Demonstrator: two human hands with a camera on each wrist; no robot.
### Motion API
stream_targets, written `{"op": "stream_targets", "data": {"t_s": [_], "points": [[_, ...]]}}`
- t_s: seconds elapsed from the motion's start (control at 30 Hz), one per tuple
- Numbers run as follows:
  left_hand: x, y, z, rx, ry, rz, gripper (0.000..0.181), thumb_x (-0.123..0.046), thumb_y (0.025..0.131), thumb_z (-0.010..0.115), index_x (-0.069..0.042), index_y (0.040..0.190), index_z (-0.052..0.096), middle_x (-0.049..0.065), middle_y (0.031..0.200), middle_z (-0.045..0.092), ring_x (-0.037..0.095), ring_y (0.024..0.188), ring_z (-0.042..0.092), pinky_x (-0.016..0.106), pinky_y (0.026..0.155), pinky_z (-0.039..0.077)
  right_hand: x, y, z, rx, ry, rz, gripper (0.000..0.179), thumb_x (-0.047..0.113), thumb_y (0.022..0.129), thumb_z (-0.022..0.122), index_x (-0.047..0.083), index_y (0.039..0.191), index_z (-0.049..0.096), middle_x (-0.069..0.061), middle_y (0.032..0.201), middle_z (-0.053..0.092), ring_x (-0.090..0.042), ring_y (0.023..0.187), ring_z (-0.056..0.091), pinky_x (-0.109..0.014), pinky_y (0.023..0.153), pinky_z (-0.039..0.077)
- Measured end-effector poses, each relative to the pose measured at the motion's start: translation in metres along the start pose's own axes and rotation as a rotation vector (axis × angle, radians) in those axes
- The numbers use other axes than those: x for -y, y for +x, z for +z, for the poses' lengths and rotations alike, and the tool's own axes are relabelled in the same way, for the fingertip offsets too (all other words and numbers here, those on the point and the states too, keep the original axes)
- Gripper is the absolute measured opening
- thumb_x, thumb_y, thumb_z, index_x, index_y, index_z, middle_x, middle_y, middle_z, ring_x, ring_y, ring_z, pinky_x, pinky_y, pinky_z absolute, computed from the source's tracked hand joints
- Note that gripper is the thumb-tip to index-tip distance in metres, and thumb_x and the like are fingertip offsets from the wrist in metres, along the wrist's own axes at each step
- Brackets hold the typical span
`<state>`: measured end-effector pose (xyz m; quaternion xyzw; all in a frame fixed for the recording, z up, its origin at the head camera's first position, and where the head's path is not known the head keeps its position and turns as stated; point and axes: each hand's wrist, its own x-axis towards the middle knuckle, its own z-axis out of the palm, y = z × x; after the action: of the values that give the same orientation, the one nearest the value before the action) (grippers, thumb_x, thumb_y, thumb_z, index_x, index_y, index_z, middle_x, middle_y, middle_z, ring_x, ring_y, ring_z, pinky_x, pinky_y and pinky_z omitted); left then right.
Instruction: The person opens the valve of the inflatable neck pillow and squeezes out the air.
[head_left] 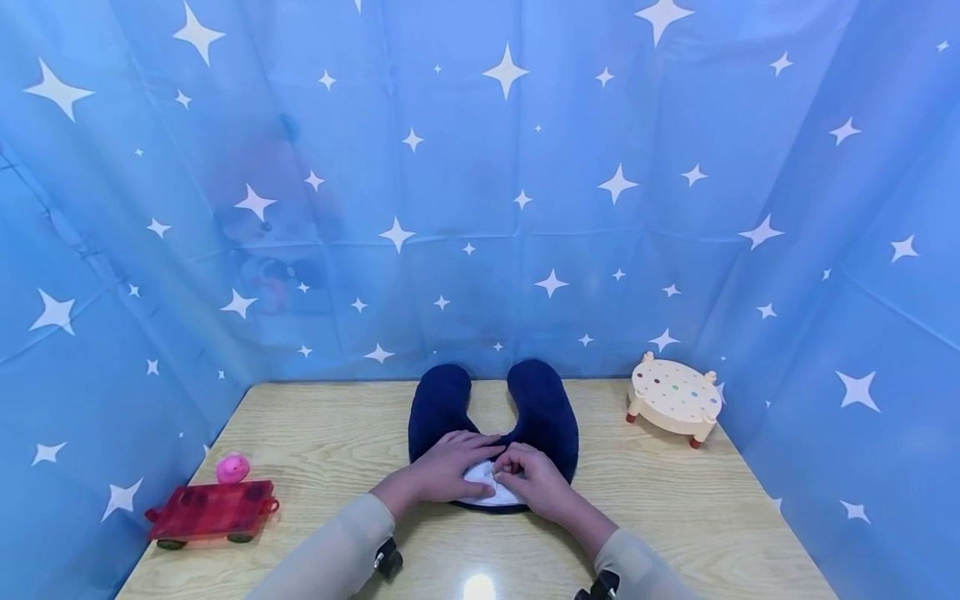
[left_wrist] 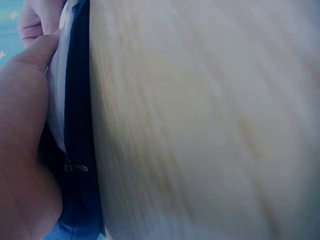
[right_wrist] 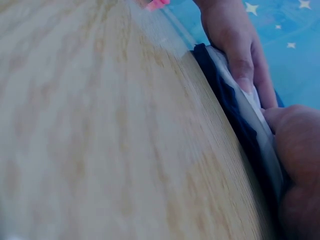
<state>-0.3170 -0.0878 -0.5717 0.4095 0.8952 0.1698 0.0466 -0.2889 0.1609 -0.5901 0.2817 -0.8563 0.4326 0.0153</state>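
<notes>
A navy U-shaped neck pillow (head_left: 546,400) lies on the table with its curved side toward me. Its zipped seam gapes along that side, and a white inner (head_left: 480,477) shows through; the zipper pull (left_wrist: 79,167) hangs at one end in the left wrist view. My left hand (head_left: 450,468) lies over the left part of the curve, fingers stretched out flat and thumb on the white inner. With curled fingers, my right hand (head_left: 534,479) pinches the white inner near the middle of the opening, close by the left fingertips.
At the left stands a transparent red toy wagon (head_left: 213,510), with a pink ball-like toy (head_left: 232,468) just behind it. A cream toy stool with dots (head_left: 675,396) sits at the back right. Star-patterned blue curtains (head_left: 465,167) surround the wooden table (head_left: 330,433).
</notes>
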Motion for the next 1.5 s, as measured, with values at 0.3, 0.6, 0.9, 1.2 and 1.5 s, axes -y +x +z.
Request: {"op": "stream_targets", "data": {"t_s": [0.3, 0.6, 0.9, 1.2, 1.5], "points": [[-0.002, -0.002, -0.001, 0.069, 0.12, 0.022, 0.078, -0.067, 0.112, 0.047, -0.021, 0.174, 0.038, 0.001, 0.182, 0.029, 0.031, 0.165, 0.031, 0.052, 0.133, 0.022, -0.001, 0.0, 0.0, 0.0, -0.004, 0.0, 0.007, 0.011, 0.105, 0.077, 0.017, 0.101, 0.078, 0.011, 0.097, 0.064, -0.013, 0.095, 0.061, -0.027, 0.084, 0.051], [-0.006, -0.004, -0.004, 0.125, 0.223, 0.026, 0.082, -0.071, 0.112, 0.039, -0.023, 0.177, 0.027, 0.001, 0.184, 0.022, 0.026, 0.168, 0.025, 0.05, 0.134, 0.021, -0.001, 0.0, 0.0, 0.01, 0.005, 0.022, 0.006, 0.012, 0.103, 0.08, 0.018, 0.1, 0.079, 0.011, 0.094, 0.063, -0.013, 0.093, 0.061, -0.028, 0.081, 0.051], [-0.011, -0.006, -0.006, 0.142, 0.283, 0.023, 0.085, -0.073, 0.111, 0.038, -0.022, 0.178, 0.027, 0.002, 0.184, 0.021, 0.026, 0.168, 0.025, 0.05, 0.134, 0.022, 0.0, 0.0, -0.001, 0.022, 0.036, 0.015, 0.003, 0.01, 0.101, 0.081, 0.007, 0.101, 0.08, 0.008, 0.094, 0.065, -0.014, 0.092, 0.062, -0.028, 0.081, 0.052], [-0.012, -0.006, -0.006, 0.159, 0.306, 0.015, 0.088, -0.077, 0.11, 0.035, -0.022, 0.178, 0.024, 0.0, 0.185, 0.019, 0.025, 0.168, 0.023, 0.048, 0.135, 0.021, 0.001, 0.0, -0.002, 0.015, 0.019, -0.019, 0.006, 0.005, 0.099, 0.081, 0.01, 0.098, 0.08, 0.009, 0.092, 0.064, -0.013, 0.088, 0.062, -0.026, 0.078, 0.052], [-0.011, -0.007, -0.006, 0.159, 0.307, 0.013, 0.09, -0.078, 0.109, 0.035, -0.021, 0.178, 0.025, 0.0, 0.185, 0.019, 0.025, 0.168, 0.023, 0.048, 0.134, 0.021, -0.001, 0.001, -0.002, 0.034, 0.022, -0.014, 0.006, 0.011, 0.1, 0.082, 0.005, 0.1, 0.08, 0.009, 0.092, 0.064, -0.012, 0.089, 0.061, -0.026, 0.078, 0.052]]}}
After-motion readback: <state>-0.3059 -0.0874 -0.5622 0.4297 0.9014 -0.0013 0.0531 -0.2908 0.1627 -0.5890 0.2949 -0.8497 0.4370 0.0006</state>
